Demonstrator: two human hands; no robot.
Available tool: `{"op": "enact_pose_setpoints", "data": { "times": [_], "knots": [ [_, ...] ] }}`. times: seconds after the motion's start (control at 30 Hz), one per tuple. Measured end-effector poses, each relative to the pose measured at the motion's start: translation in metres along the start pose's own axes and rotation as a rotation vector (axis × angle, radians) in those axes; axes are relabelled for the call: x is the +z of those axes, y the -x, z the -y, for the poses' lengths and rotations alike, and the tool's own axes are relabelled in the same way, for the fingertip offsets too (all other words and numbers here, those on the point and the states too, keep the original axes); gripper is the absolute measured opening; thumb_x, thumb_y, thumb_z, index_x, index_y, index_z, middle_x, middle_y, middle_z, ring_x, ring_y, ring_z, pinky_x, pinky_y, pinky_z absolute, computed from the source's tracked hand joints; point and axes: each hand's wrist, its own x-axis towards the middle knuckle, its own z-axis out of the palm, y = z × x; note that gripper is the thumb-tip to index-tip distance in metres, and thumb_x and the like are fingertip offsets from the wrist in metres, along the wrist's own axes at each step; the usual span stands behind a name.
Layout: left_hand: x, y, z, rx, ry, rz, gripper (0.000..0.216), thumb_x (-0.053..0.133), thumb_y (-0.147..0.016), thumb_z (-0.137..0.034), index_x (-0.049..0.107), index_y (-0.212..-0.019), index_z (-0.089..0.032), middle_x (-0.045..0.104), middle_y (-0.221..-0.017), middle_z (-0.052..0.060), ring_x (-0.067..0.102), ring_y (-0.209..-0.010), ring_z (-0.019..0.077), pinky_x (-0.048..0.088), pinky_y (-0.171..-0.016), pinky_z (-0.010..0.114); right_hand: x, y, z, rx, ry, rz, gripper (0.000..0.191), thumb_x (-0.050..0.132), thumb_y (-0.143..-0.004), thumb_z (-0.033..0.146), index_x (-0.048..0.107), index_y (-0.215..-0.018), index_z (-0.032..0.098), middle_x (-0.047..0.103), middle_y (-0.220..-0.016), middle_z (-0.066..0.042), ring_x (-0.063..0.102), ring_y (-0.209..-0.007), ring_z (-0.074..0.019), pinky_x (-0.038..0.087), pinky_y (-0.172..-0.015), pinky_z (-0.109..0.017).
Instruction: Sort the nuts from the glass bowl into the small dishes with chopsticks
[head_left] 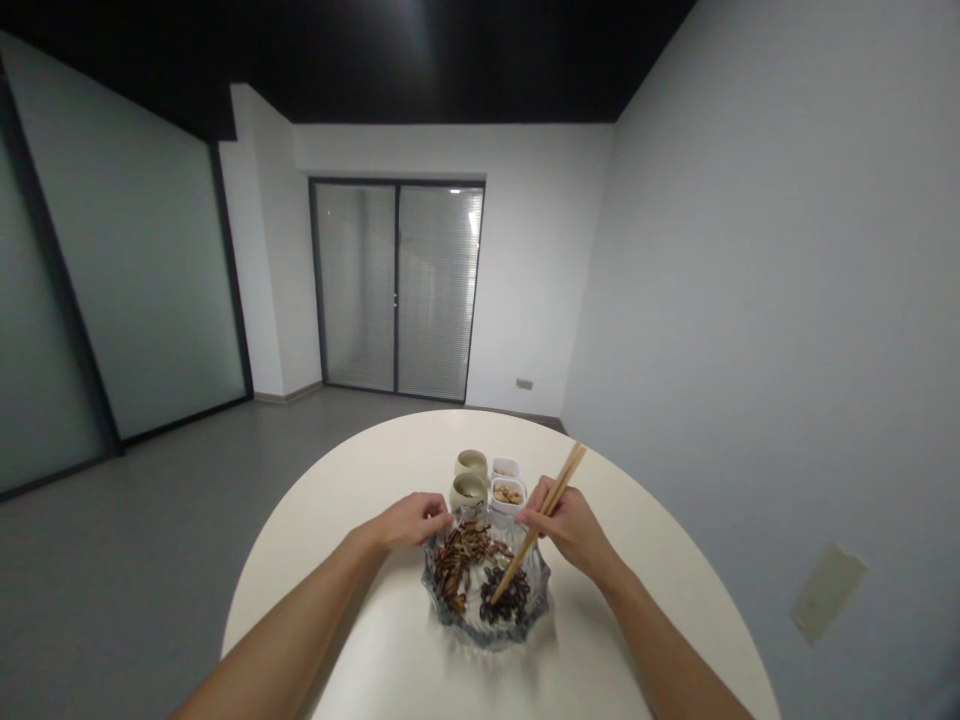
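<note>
Right hand: closed firmly around wooden chopsticks, held near their upper half; the pair slanted down across the bowl.
Chopstick tips: in or just over the dark pieces; whether they pinched anything could not be told.
Left hand: fingers curled loosely inward, nothing visible in the grip; positioned at the far-left rim, contact with the bowl unclear.
Bowl: scalloped glass bowl stood on the near part of the round white table, between both hands.
Bowl contents: brown elongated pieces on the left, dark pieces on the right; exact kind too small to tell.
Beyond bowl: two beige cups on the left, beside two small white tubs; the nearer tub held nuts.
</note>
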Motion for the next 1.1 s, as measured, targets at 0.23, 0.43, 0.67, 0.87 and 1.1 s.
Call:
{"op": "enact_pose_setpoints", "data": {
  "times": [0.23,0.43,0.67,0.87,1.1],
  "knots": [
    [0.0,0.0,-0.002,-0.004,0.007,-0.002,0.044,0.047,-0.09,-0.056,0.06,-0.082,-0.015,0.058,-0.068,-0.001,0.051,-0.059,0.0131,0.038,-0.056,0.023,0.003,0.001,0.004,0.006,0.059,-0.036,0.04,0.083,-0.066,0.047,0.055,-0.061,0.019,0.057,-0.054,0.002,0.05,-0.051,-0.0132,0.039,-0.049,-0.025],
    [-0.001,0.0,-0.006,-0.016,-0.004,-0.003,0.044,0.047,-0.089,-0.055,0.062,-0.082,-0.015,0.06,-0.069,0.0,0.052,-0.061,0.0137,0.037,-0.057,0.023,0.007,0.003,0.011,0.0,0.139,0.008,0.042,0.084,-0.065,0.05,0.056,-0.06,0.019,0.06,-0.055,0.0,0.052,-0.053,-0.0149,0.04,-0.05,-0.025],
    [-0.003,0.001,-0.009,-0.003,-0.024,-0.001,0.044,0.047,-0.09,-0.055,0.062,-0.083,-0.015,0.06,-0.068,0.0,0.052,-0.062,0.0145,0.038,-0.059,0.024,0.01,0.007,0.019,-0.016,0.066,0.108,0.043,0.088,-0.061,0.047,0.056,-0.056,0.019,0.055,-0.055,0.002,0.049,-0.053,-0.0134,0.037,-0.05,-0.025],
    [-0.003,0.0,-0.008,-0.006,-0.027,-0.005,0.043,0.047,-0.09,-0.055,0.061,-0.082,-0.015,0.059,-0.067,0.0,0.052,-0.062,0.0148,0.038,-0.059,0.024,0.009,0.007,0.023,-0.013,0.065,0.138,0.044,0.087,-0.061,0.049,0.056,-0.056,0.019,0.056,-0.056,0.001,0.047,-0.053,-0.013,0.035,-0.05,-0.026],
    [-0.003,0.001,-0.007,-0.021,-0.016,-0.002,0.043,0.047,-0.089,-0.055,0.061,-0.083,-0.015,0.059,-0.068,0.0,0.053,-0.063,0.0148,0.039,-0.059,0.024,0.005,0.008,0.025,-0.01,0.077,0.141,0.044,0.088,-0.06,0.049,0.056,-0.056,0.018,0.056,-0.055,0.002,0.047,-0.053,-0.0129,0.034,-0.049,-0.025]
  ]
}}
